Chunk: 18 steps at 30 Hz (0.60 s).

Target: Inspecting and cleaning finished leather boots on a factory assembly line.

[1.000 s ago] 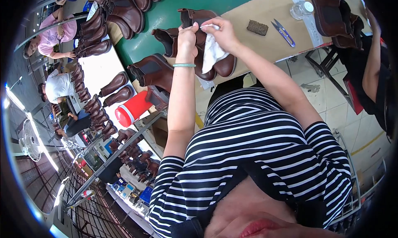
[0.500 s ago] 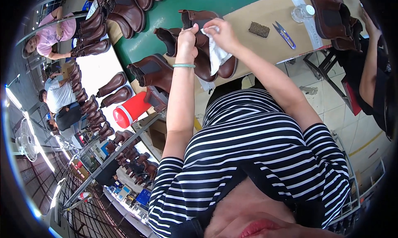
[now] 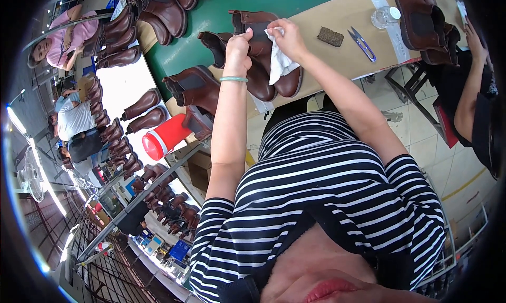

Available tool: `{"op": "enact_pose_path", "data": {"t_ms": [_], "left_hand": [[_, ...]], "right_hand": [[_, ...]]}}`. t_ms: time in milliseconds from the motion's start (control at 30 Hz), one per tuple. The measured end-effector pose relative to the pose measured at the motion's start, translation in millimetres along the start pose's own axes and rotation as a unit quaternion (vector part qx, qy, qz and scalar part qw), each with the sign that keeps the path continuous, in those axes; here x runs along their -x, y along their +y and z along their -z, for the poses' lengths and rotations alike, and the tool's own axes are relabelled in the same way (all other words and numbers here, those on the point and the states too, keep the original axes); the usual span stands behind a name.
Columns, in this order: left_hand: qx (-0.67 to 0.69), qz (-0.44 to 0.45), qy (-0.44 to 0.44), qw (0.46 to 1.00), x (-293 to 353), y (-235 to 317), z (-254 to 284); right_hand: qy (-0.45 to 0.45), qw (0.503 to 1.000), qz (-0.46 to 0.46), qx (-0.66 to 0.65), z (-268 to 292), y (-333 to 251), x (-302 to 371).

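A pair of brown ankle boots with dark elastic side panels lies in front of me, toes toward me. My left hand (image 3: 238, 54), with a green bangle at the wrist, is closed on the farther boot (image 3: 289, 84) of the pair, thumb up along its shaft; the fingers' far side is hidden. Under that hand is the other boot (image 3: 258, 83), partly covered by it. Between the fingertips of my right hand (image 3: 290, 38) is a white cloth (image 3: 281, 63), which hangs down over the farther boot's front.
Right of the boots lie a dark brown block (image 3: 330, 37) and blue-handled thread snips (image 3: 362, 44), near a clear jar (image 3: 385, 17). More boots (image 3: 193, 88) and a red drink cooler (image 3: 167, 137) stand left. A co-worker's arm (image 3: 472, 87) is at the right edge.
My right hand and the cloth have moved slightly right and up. The boots have shifted a little to the right; my left hand stays almost in place.
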State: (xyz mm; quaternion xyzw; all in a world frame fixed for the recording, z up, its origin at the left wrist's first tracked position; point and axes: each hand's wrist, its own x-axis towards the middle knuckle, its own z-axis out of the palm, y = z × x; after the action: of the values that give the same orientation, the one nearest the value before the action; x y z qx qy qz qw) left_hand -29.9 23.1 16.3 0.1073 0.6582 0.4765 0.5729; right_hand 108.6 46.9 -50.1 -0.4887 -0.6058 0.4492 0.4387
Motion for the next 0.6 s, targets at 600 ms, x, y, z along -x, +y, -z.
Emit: {"op": "enact_pose_path", "data": {"t_ms": [600], "left_hand": [[-0.016, -0.022, 0.022, 0.999, -12, -6, 7]], "right_hand": [[-0.003, 0.999, 0.035, -0.035, -1, -1, -5]]}}
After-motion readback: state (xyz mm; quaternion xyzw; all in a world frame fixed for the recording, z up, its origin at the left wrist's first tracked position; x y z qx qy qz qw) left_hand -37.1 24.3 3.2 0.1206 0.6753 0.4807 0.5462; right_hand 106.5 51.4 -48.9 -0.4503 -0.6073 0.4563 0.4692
